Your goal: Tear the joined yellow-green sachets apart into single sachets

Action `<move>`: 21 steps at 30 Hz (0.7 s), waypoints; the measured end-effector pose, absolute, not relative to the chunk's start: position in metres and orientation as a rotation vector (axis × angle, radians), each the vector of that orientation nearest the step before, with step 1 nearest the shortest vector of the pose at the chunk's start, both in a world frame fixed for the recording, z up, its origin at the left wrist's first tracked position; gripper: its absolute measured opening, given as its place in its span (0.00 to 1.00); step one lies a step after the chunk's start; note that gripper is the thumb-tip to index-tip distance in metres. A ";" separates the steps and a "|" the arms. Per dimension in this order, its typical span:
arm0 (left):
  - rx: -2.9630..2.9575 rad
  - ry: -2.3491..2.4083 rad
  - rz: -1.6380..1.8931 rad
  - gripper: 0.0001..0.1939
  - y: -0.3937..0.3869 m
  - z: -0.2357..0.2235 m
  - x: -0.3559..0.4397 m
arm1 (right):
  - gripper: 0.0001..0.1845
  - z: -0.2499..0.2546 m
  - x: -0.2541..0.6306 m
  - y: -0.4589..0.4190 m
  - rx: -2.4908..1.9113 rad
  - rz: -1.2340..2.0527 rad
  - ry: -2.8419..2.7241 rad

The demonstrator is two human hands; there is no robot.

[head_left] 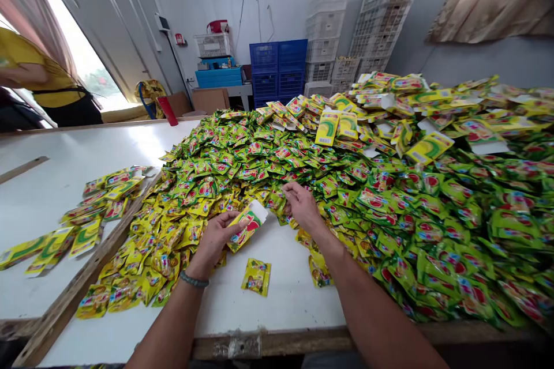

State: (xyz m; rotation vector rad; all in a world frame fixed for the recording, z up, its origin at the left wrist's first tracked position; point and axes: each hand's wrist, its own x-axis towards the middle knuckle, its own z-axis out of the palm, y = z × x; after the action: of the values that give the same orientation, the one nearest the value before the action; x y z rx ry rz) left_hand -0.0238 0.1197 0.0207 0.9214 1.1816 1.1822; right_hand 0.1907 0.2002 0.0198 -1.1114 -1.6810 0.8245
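Observation:
My left hand (219, 237) is closed on a small yellow and green carton (247, 226) with a watermelon picture. The carton is tilted, and its white end flap stands up at the upper right. My right hand (302, 203) hovers at the edge of the packet heap, thumb and fingers pinched together; whatever lies between them is too small to make out. Green sachets (242, 153) are piled ahead of both hands, with yellow sachets (173, 230) around my left hand. A single yellow sachet (257, 277) lies flat on the white table (294, 300) between my forearms.
Many cartons (385, 109) are heaped on the sachets at the back right. More cartons (89, 236) lie left of a wooden strip (93, 268). Blue crates (277, 66) and white crates (324, 29) stand by the wall. A person in yellow (38, 69) is at the far left.

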 end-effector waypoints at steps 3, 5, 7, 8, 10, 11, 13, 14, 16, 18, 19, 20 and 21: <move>0.989 1.197 1.112 0.22 0.120 0.017 -0.022 | 0.10 0.021 0.194 0.195 -1.133 0.482 -1.989; 0.991 1.196 1.090 0.21 0.121 0.017 -0.021 | 0.13 0.021 0.193 0.191 -1.183 0.310 -2.102; 0.976 1.204 1.081 0.20 0.121 0.016 -0.020 | 0.15 0.021 0.190 0.187 -1.231 0.235 -2.113; 0.968 1.207 1.082 0.20 0.122 0.016 -0.020 | 0.14 0.021 0.188 0.186 -1.237 0.242 -2.095; 0.958 1.215 1.091 0.19 0.122 0.016 -0.018 | 0.10 0.020 0.183 0.185 -1.225 0.337 -2.056; 0.963 1.220 1.092 0.20 0.122 0.015 -0.018 | 0.08 0.019 0.181 0.184 -1.217 0.411 -2.041; 0.996 1.228 1.087 0.19 0.122 0.014 -0.017 | 0.08 0.018 0.179 0.185 -1.210 0.567 -2.021; 1.018 1.234 1.078 0.19 0.122 0.013 -0.017 | 0.09 0.018 0.180 0.186 -1.198 0.640 -2.020; 1.050 1.251 1.068 0.18 0.122 0.013 -0.018 | 0.08 0.018 0.183 0.189 -1.144 0.772 -2.021; 1.049 1.263 1.071 0.19 0.121 0.013 -0.018 | 0.05 0.018 0.186 0.194 -1.111 0.917 -1.925; 1.038 1.262 1.073 0.20 0.121 0.013 -0.018 | 0.06 0.018 0.187 0.195 -1.115 0.994 -1.821; 1.024 1.253 1.078 0.20 0.121 0.014 -0.018 | 0.07 0.017 0.186 0.196 -1.125 1.069 -1.693; 1.010 1.239 1.083 0.20 0.121 0.014 -0.018 | 0.08 0.016 0.184 0.196 -1.135 1.137 -1.557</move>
State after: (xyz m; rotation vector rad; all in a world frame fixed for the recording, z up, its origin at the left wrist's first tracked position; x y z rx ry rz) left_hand -0.0180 0.1210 0.0139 1.0103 1.2394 1.0829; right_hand 0.1839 0.1965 0.0160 -1.1345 -1.5573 1.1371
